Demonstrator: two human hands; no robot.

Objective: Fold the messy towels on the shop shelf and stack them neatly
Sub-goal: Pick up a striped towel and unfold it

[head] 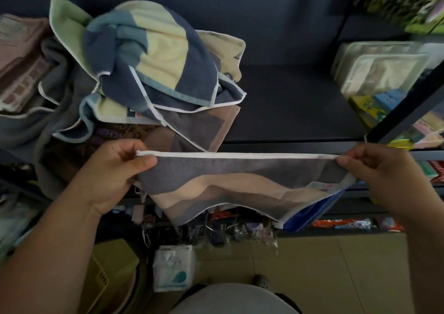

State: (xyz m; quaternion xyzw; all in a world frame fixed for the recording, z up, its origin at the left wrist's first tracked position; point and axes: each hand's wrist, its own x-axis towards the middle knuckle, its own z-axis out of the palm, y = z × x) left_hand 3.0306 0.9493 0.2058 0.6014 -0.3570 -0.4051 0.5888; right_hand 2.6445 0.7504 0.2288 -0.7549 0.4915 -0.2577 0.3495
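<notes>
— Closest to us are the hands. What are they doing?

— The left hand point(115, 169) pinches one end of a white hem point(240, 155), thumb on top and fingers curled under. The right hand point(382, 177) pinches the other end the same way. Both are gripping, not spread.

— Why pull it so straight?

— I'd say to find a true edge. The grey-and-beige towel point(240, 184) hangs from that taut hem in the air, just in front of the shelf point(288, 102) and off its board. The slack lower part sags and ripples, so the fold looks barely begun.

— And beyond it?

— A heap of towels point(153, 56), navy, pale yellow and green, lies crumpled on the shelf's left half, one brownish towel trailing out from under it. They look like the ones left to do.

— Where would the neat stack go?

— Probably the bare dark board to the right of the heap, short of the packaged goods point(379, 71) at the far right.
</notes>
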